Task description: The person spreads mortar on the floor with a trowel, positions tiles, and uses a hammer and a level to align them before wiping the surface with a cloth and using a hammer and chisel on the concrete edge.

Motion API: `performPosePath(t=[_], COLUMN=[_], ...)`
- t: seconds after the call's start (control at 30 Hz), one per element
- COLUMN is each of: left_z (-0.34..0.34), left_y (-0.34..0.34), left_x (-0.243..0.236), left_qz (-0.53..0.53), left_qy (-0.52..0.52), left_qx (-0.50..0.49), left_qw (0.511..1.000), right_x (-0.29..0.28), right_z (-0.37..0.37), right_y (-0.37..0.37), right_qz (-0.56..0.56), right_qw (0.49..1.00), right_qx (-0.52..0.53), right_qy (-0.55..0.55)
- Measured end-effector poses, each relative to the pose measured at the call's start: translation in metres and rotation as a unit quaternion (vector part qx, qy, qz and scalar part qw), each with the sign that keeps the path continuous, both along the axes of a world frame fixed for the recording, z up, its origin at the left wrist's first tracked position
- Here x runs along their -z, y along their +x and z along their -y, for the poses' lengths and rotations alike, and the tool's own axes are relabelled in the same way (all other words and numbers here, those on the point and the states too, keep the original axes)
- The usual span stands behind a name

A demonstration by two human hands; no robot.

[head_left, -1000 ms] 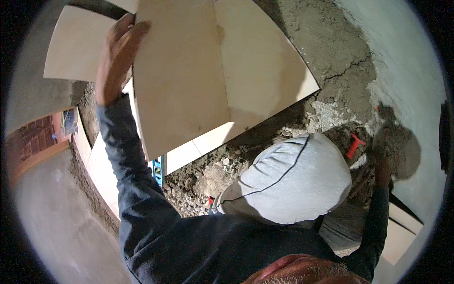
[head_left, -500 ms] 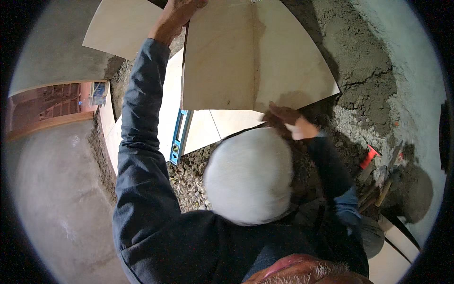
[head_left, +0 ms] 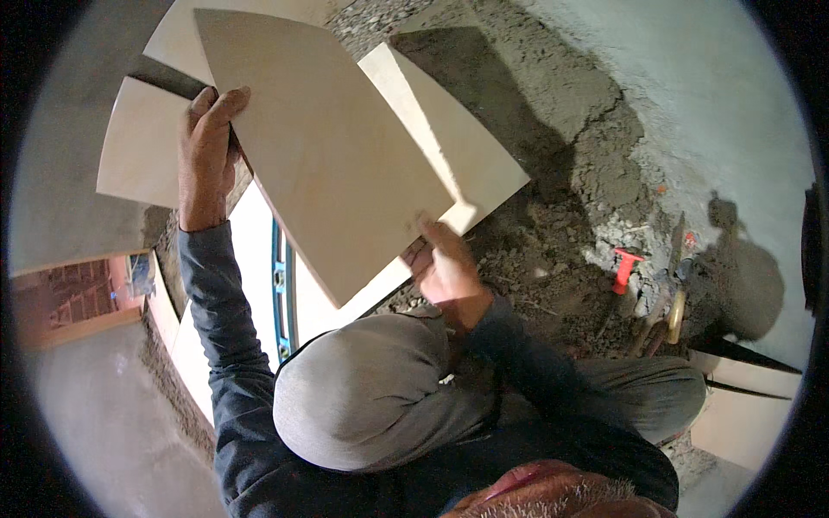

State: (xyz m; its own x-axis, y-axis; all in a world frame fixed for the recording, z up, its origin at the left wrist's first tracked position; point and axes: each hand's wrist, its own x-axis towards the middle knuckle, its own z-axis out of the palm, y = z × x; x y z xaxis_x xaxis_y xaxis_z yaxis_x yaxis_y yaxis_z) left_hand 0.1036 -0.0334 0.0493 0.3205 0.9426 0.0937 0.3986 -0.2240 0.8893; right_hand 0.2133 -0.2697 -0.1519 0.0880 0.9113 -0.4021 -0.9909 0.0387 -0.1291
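A large beige tile (head_left: pixel 319 155) is raised and tilted in front of me. My left hand (head_left: pixel 207 147) is closed on its left edge, with the thumb over the face and the fingers mostly behind. Near its lower right corner, my right hand (head_left: pixel 449 268) grips the edge, and its fingers are partly hidden. Behind the raised tile, a second beige tile (head_left: pixel 488 160) shows over the grey mortar. A blue spirit level (head_left: pixel 282 298) rests on pale laid tile (head_left: pixel 233 259) below, its upper part covered by the raised tile.
Rough mortar (head_left: pixel 596 112) spreads along the wall at the right. A red-handled tool (head_left: pixel 623 269) and other hand tools (head_left: pixel 675 315) sit there. Another tile (head_left: pixel 142 142) lies at the left, and more tiles (head_left: pixel 743 423) at the lower right. My grey-clad knee (head_left: pixel 354 393) is close below.
The raised tile has swung up and left and turned, parting from the tile behind it. My left hand has moved left and down; my right hand has moved left onto the tile's edge.
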Motion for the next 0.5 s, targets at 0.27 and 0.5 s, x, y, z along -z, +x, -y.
performPosePath(t=[0.27, 0.5], left_z=[-0.048, -0.053], left_y=[0.102, 0.197], left_x=[0.084, 0.165], left_qz=[0.229, 0.357], left_qy=[-0.059, -0.126], left_qx=[-0.011, 0.047], left_qw=[0.972, 0.924], right_x=[0.01, 0.05], right_z=[-0.046, -0.048], right_y=[0.173, 0.28], right_qz=[0.142, 0.274], right_qw=[0.977, 0.942], right_qx=[0.158, 0.19], right_qy=[0.016, -0.038])
